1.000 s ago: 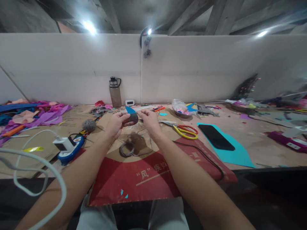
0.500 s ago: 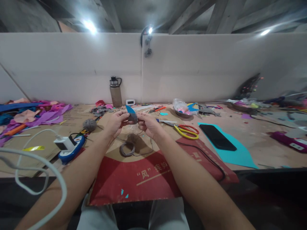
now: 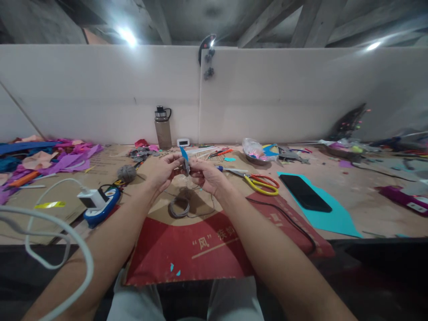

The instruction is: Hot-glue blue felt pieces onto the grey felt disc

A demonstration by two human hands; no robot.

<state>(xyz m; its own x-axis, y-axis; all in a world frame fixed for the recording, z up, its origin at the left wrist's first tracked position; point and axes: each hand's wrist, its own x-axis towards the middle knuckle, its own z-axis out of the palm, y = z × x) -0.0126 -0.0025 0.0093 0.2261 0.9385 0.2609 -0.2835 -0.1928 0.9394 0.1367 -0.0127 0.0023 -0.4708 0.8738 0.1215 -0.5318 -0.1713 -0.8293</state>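
Between both hands, above the cardboard, is a small flat piece (image 3: pixel 184 155), blue at its top and grey lower down; its material is hard to tell. My left hand (image 3: pixel 164 173) pinches its left side with closed fingers. On the other side, the fingers of my right hand (image 3: pixel 205 176) are closed on the same piece. Fingers hide part of its grey portion. Below the hands lies a loose coil of thin grey cord (image 3: pixel 179 215). Yellow-handled scissors (image 3: pixel 264 189) rest to the right of my right hand, beside a red-handled tool (image 3: pixel 269 179).
A red and brown cardboard sheet (image 3: pixel 187 263) lies in front of me. Rightward, a black phone (image 3: pixel 305 192) rests on turquoise material (image 3: pixel 339 220). To the left are a blue power strip (image 3: pixel 100 214), a white cable (image 3: pixel 85 249) and a grey yarn ball (image 3: pixel 126 173). A bottle (image 3: pixel 163 133) stands behind.
The blue and grey piece has turned between my fingers and now shows a narrower side. Both hands keep hold of it in nearly the same place.
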